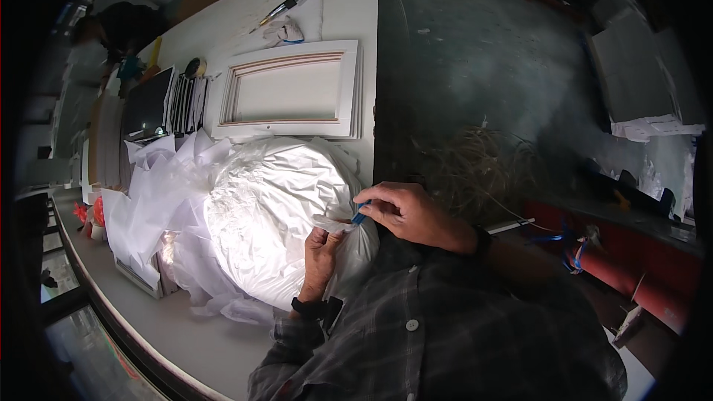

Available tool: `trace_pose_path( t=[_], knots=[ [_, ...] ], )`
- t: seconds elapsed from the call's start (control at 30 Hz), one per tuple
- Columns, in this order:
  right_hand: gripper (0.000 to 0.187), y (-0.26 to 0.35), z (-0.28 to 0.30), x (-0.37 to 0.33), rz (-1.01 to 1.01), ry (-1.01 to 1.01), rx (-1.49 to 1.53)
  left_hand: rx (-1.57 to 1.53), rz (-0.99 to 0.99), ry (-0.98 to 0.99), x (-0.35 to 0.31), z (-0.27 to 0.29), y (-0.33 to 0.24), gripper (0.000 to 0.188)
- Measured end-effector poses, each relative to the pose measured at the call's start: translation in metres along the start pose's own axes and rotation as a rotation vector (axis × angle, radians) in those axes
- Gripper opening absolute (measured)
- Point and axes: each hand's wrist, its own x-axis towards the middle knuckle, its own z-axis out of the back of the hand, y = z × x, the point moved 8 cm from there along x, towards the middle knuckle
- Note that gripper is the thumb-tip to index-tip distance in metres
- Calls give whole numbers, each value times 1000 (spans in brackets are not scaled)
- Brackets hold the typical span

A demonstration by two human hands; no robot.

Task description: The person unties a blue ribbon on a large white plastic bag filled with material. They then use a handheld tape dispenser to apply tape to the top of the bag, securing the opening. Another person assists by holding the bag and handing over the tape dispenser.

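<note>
A big, bulging white plastic bag [278,193] with wrinkled sides lies on the table right in front of me. My left hand [321,256] is closed at its right side, pinching a pale strip [332,223] that looks like the bag's plastic edge. Just to the right, the fingers of my right hand [408,212] are closed on a small blue object [361,214], whose kind I cannot make out. The blue object touches or nearly touches the strip's end. Crumpled translucent sheeting [174,208] spreads to the bag's left.
Stacked white frames [349,89] sit beyond the bag on the white table [356,15]. Farther off lie a pen-shaped tool [290,6] and a glove [284,30]. Tangled straps [483,160] cover the floor to the right, near a red beam [616,267]. Another person [130,30] stands far left.
</note>
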Motion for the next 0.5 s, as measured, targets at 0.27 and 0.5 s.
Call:
trace_pose_path(
  t=[0.27,0.5],
  knots=[
    [36,-30,-70,30,9,150,-279,134,-119,-88,4,-10,-13,13],
    [16,-13,-61,36,53,110,-138,37,-128,-62,5,-17,-4,14]
  ],
)
